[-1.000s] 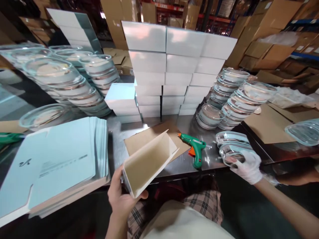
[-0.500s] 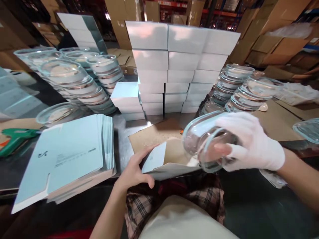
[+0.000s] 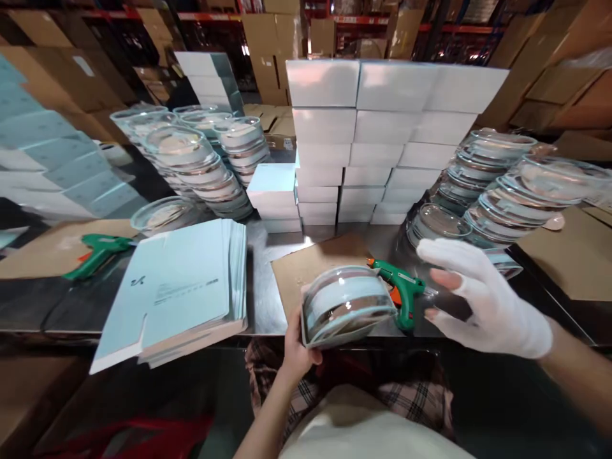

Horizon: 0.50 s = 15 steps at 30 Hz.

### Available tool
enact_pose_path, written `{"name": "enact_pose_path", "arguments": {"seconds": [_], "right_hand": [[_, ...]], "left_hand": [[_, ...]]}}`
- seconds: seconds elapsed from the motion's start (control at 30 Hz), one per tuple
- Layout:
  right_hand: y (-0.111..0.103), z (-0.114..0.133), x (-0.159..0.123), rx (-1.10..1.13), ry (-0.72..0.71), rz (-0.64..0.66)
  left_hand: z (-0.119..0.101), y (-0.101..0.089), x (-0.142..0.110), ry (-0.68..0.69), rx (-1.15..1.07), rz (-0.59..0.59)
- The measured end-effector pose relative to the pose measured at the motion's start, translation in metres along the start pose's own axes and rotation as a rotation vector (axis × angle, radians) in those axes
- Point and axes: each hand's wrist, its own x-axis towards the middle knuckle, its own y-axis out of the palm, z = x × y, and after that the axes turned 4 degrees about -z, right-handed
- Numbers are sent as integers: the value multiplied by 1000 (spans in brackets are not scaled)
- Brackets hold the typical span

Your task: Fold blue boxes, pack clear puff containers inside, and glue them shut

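Observation:
My bare left hand (image 3: 297, 349) grips a small open carton (image 3: 305, 328) from its left side, over the table's front edge. Glass dishes with clear rims (image 3: 349, 298) sit inside it, tilted, their ends facing up out of the opening. My right hand (image 3: 482, 306), in a white glove with bare fingertips, hovers to the right with fingers apart and nothing in them. Between the carton and that hand lies a green glue gun (image 3: 405, 290) with an orange trigger. Under and behind the carton is a brown cardboard sheet (image 3: 313, 258).
Flat light-blue cartons (image 3: 184, 268) lie piled at left, beside a second green glue gun (image 3: 98, 254). A wall of white boxes (image 3: 363, 137) rises at the back. Stacked glass dishes stand to the left (image 3: 191, 159) and right (image 3: 511, 204).
The glass dishes have gone from my right hand into the carton, and that hand has opened and drawn off rightward. The carton is tipped more upright. The view has shifted left, uncovering the right-hand glue gun.

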Motion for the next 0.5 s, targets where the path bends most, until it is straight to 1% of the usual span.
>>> {"name": "enact_pose_path", "arguments": {"seconds": [0.03,0.07,0.13,0.2,0.23,0.27,0.3,0.37,0.43,0.47,0.5], "right_hand": [[16,-2,-17,57,82,-26],[37,-2,-34,124,167,-24],[84,5,-62,270,307,-96],[128,15,-79,406,367,-194],[145,20,-82,472,381,-253],[159,24,-82,537,389,-310],[168,28,-80,596,398,-356],[176,35,-71,682,453,-393],[178,43,-60,712,597,-358],[178,48,-54,704,695,-346],[180,52,-48,688,795,-364]], "left_hand": [[-3,0,-3,30,19,-12],[-8,-1,-4,82,37,-38],[-19,-3,-2,253,63,-84],[-27,-4,2,431,68,-64],[-29,-5,3,484,59,-44],[-30,-5,4,507,53,-27],[-29,-5,3,507,52,-29],[-24,-5,-2,479,66,-59],[-18,-5,-10,424,117,-72],[-17,-5,-14,377,148,-75],[-16,-4,-17,310,167,-85]]}}
